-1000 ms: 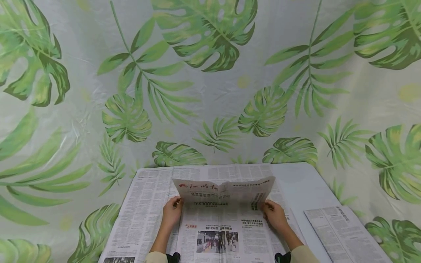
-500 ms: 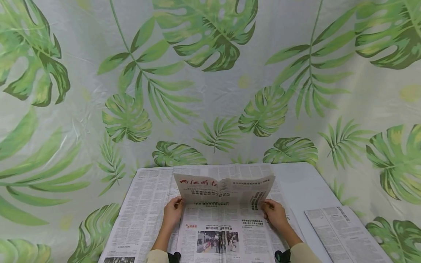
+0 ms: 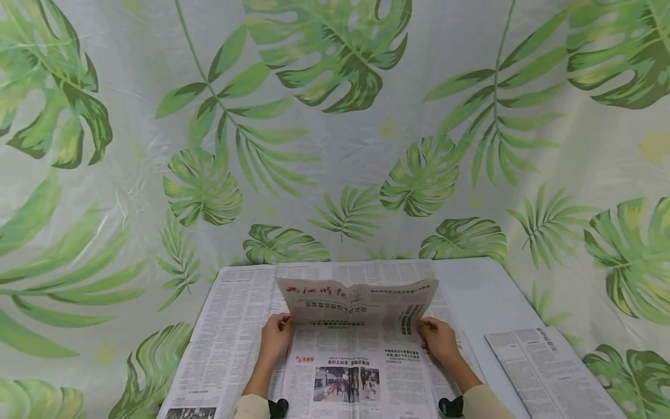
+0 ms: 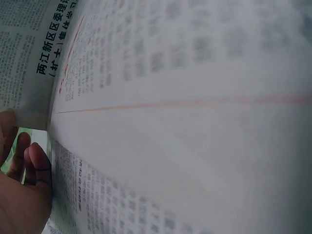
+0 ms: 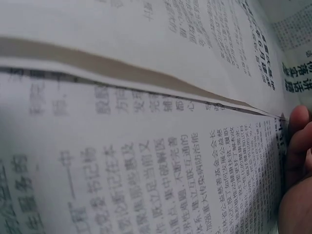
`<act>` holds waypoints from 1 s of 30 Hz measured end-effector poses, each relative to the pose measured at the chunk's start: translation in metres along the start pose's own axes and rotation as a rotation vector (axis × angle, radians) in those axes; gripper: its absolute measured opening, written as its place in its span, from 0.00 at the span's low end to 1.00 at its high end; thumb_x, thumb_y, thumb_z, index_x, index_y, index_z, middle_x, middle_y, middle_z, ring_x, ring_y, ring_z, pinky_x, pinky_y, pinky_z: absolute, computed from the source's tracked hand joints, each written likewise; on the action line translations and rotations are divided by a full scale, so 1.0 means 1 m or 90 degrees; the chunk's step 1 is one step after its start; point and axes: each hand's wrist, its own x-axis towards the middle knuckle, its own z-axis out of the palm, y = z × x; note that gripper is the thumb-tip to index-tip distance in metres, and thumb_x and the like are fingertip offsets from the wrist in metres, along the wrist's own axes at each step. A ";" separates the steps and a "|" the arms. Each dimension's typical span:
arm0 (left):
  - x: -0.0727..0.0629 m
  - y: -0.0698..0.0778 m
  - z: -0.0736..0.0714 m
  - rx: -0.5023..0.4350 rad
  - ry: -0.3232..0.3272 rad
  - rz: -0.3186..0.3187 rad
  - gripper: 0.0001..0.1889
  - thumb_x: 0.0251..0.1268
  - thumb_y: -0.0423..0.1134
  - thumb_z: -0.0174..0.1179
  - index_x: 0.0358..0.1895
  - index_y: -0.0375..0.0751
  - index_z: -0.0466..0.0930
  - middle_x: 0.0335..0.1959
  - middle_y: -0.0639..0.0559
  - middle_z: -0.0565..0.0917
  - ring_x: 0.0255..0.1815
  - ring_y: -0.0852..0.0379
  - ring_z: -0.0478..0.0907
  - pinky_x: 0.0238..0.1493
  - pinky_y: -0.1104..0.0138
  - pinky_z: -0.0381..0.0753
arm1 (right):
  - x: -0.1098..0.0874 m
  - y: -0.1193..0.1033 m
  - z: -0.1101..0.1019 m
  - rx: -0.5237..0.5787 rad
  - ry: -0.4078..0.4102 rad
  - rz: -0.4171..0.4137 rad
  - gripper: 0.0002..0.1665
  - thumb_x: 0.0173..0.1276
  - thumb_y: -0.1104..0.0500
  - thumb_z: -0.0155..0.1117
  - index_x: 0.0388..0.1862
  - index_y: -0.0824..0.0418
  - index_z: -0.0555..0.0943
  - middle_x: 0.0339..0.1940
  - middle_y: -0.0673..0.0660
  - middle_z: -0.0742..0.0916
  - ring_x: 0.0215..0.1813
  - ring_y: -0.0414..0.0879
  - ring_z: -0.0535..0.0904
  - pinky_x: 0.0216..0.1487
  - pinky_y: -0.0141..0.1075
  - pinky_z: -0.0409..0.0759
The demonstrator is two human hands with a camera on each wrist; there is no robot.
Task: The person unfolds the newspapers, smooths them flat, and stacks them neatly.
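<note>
A newspaper (image 3: 361, 343) with a red masthead lies in front of me, its far half bent up so that the top edge stands off the table. My left hand (image 3: 275, 337) pinches its left edge at the bend. On the opposite edge, my right hand (image 3: 439, 343) pinches the paper in the same way. The left wrist view shows the left hand (image 4: 24, 190) with curled fingers beside the raised page (image 4: 170, 136). In the right wrist view the right hand (image 5: 297, 161) is at the frame's edge, next to layered sheets (image 5: 146, 117); its fingertips are partly cut off.
Other newspaper sheets (image 3: 230, 320) are spread under and around the held one on a white table (image 3: 471, 291). A folded newspaper (image 3: 549, 366) lies at the right side. Behind the table hangs a leaf-patterned curtain (image 3: 345, 145).
The raised upper part of the newspaper has tipped up slightly, so its masthead shows more plainly than a second ago. Both hands keep nearly the same place on its edges.
</note>
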 end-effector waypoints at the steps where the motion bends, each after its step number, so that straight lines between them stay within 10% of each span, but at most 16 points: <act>1: 0.000 0.000 0.000 0.002 -0.001 0.001 0.09 0.75 0.42 0.63 0.45 0.42 0.88 0.35 0.50 0.82 0.33 0.59 0.74 0.34 0.67 0.73 | 0.000 0.000 0.000 -0.001 0.001 -0.001 0.16 0.77 0.57 0.62 0.54 0.67 0.85 0.18 0.54 0.82 0.21 0.43 0.78 0.24 0.32 0.75; 30: 0.000 -0.006 0.001 0.001 -0.031 -0.026 0.12 0.74 0.46 0.64 0.48 0.43 0.89 0.30 0.55 0.84 0.31 0.60 0.76 0.36 0.67 0.76 | 0.000 0.007 -0.002 0.012 -0.012 0.017 0.16 0.77 0.54 0.63 0.48 0.67 0.85 0.15 0.52 0.80 0.14 0.42 0.72 0.16 0.34 0.73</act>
